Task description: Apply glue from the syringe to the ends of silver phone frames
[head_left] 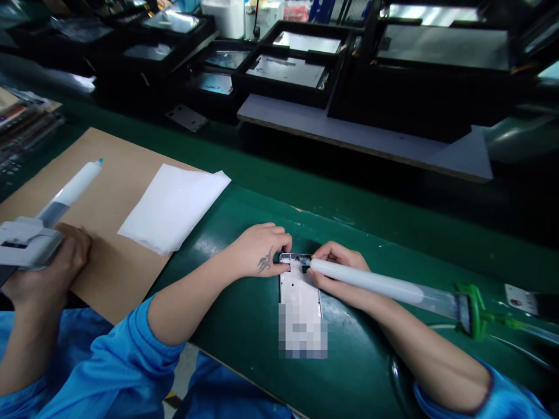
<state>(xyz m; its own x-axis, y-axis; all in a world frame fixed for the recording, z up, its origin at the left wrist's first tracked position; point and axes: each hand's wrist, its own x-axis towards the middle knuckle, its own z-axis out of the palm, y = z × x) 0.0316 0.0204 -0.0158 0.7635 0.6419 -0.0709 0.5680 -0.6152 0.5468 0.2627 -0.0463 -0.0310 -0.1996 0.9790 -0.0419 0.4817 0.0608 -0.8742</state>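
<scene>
A flat, whitish phone-sized panel (299,294) with a dark rim lies on the green bench; its lower part is pixelated. My left hand (262,253) grips the panel's upper left corner, thumb on its face and fingers curled at the edge. In my right hand (338,262) is a large white dispensing syringe (367,278), pinched near its tip. The syringe's blue nozzle points at the panel's top end, by the small cutouts. Its clear rear end carries a green cap (474,311) with a hose behind it, above my right forearm.
At left, a co-worker's hand (48,262) holds a grey dispensing gun (26,241) over brown cardboard (113,174). A white sheet (172,206) rests on the cardboard. Black trays (283,75) with shiny panels stand behind on a pale board (367,131). A small plate (522,298) lies at right.
</scene>
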